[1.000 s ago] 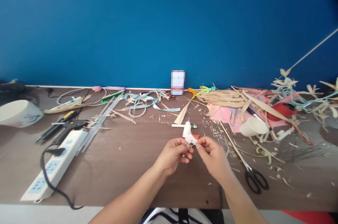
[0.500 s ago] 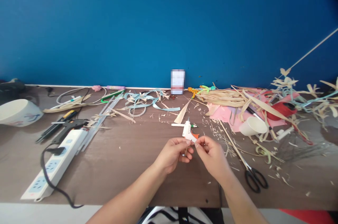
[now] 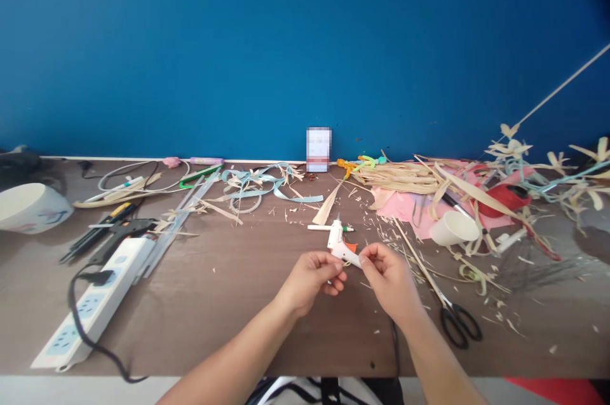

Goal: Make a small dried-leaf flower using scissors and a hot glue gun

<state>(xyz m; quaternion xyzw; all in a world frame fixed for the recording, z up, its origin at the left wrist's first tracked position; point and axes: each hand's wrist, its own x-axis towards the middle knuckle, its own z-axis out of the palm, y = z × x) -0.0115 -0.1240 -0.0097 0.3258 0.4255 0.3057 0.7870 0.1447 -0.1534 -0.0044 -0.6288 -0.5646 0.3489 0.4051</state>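
My left hand (image 3: 312,278) and my right hand (image 3: 388,274) meet over the middle of the brown table (image 3: 214,303), fingertips pinched toward each other. Between them is a small pale straw piece (image 3: 350,263), too small to make out well. Just behind the fingers lies a white mini glue gun (image 3: 337,241) with an orange trigger, its nozzle pointing away from me. Black-handled scissors (image 3: 457,319) lie to the right of my right hand.
A white power strip (image 3: 90,306) with a black cord lies at the left, beside black tools (image 3: 107,230) and a white bowl (image 3: 28,208). A white cup (image 3: 452,228), pink paper (image 3: 405,205), straw strips (image 3: 414,177) and blue ribbon (image 3: 267,182) crowd the back and right.
My hands have drawn slightly apart, the right one shifting a little to the right. The camera view has drifted slightly; nothing else on the table has moved.
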